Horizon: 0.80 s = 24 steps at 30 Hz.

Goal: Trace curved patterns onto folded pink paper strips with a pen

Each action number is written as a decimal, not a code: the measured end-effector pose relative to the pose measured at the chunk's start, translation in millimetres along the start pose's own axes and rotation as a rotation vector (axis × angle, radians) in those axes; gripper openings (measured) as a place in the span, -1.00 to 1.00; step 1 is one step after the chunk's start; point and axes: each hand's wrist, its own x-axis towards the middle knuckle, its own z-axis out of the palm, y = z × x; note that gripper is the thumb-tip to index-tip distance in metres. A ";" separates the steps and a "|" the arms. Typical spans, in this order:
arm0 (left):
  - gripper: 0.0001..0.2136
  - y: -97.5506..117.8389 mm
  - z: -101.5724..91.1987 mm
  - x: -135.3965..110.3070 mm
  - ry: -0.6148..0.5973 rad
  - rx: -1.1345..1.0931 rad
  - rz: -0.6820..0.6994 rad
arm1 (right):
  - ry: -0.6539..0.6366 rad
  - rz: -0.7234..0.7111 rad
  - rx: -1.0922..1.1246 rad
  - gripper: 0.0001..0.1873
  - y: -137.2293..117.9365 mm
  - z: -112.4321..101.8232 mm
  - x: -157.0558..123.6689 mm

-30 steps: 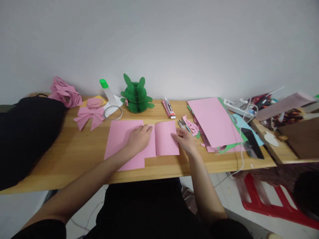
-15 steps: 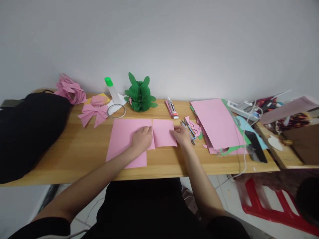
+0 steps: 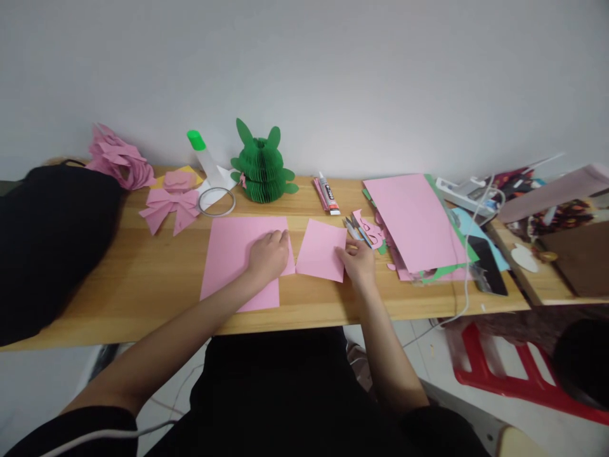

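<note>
A large pink paper sheet lies flat on the wooden table. My left hand rests flat on its right part, fingers together and pressing down. A smaller pink paper piece lies just to the right, separate from the big sheet and slightly turned. My right hand pinches its right edge with thumb and fingers. Scissors and pink cut scraps lie just beyond my right hand.
At the back stand a green honeycomb paper figure, a green-capped glue bottle, a tape ring, a glue tube and pink paper bows. A stack of pink and green sheets lies right. A black bag sits left. A red stool stands below right.
The small pink piece was joined to the big sheet and folded over; now it lies torn off and pulled a little to the right by my right hand. My left hand stayed put.
</note>
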 end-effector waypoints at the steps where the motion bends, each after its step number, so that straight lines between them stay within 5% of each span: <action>1: -0.66 -0.1 0.0 -0.1 -0.001 -0.009 -0.004 | 0.011 0.003 0.009 -0.72 2.4 -1.7 -0.9; 8: -0.67 1.2 -1.4 0.0 -0.008 -0.143 -0.051 | 0.053 0.025 0.135 -0.65 6.5 -19.4 -8.0; 13: -0.70 1.0 -10.8 -0.5 -0.017 -0.369 -0.100 | -0.078 0.034 0.332 -0.50 -4.2 -25.7 -20.6; 18: -0.75 2.7 -26.0 -5.2 -0.098 -0.791 -0.085 | -0.214 0.011 0.480 -0.44 -24.4 -22.7 -42.1; 24: -0.46 17.0 -41.9 -22.6 -0.272 -1.453 -0.030 | -0.203 -0.066 0.515 -0.51 -52.6 -11.8 -64.4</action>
